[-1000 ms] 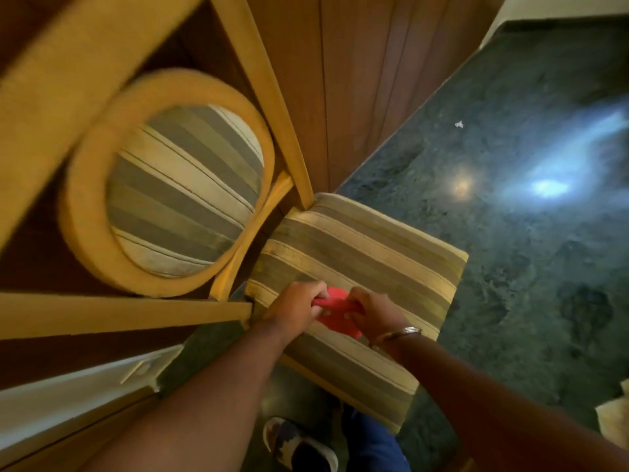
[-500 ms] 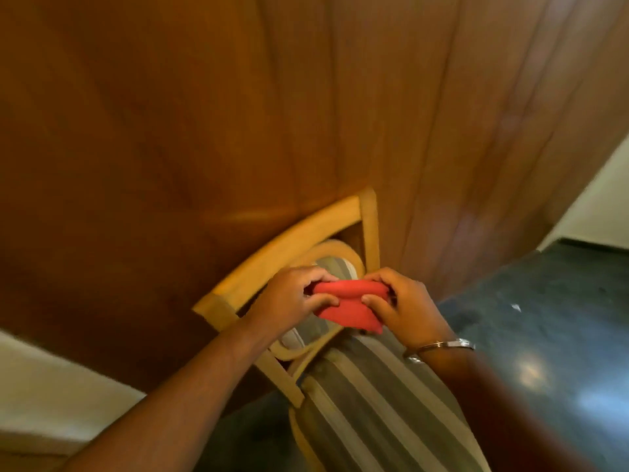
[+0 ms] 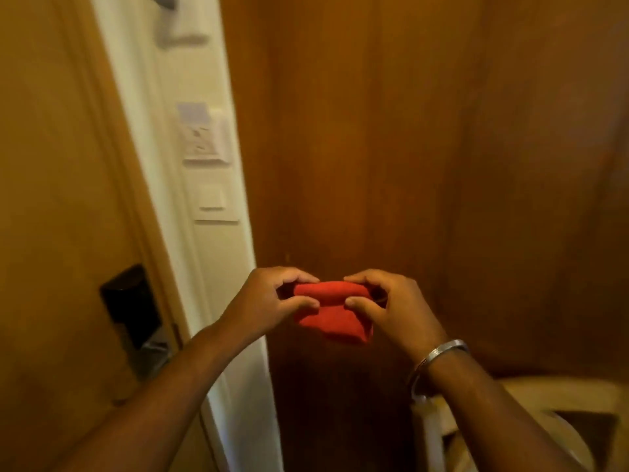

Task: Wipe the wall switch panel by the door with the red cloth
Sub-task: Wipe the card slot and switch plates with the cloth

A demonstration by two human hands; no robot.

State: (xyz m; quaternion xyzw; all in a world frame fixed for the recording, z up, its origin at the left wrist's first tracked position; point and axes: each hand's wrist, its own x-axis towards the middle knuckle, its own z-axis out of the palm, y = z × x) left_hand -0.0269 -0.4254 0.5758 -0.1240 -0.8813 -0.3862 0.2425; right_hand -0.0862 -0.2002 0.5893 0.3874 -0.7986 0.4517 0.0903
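Red cloth (image 3: 332, 311) folded | left hand (image 3: 269, 306) and right hand (image 3: 394, 310) pinch its ends | switch panel (image 3: 204, 137) upper left, apart

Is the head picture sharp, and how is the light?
Head view: warm, dim light; motion blur smears the switch panel and door lock; the red cloth between both hands stays fairly clear; wide-angle bending tilts the white wall strip.

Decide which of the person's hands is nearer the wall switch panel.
Left. The left hand is below and just right of the switch panel; the right hand is farther right, across the red cloth.
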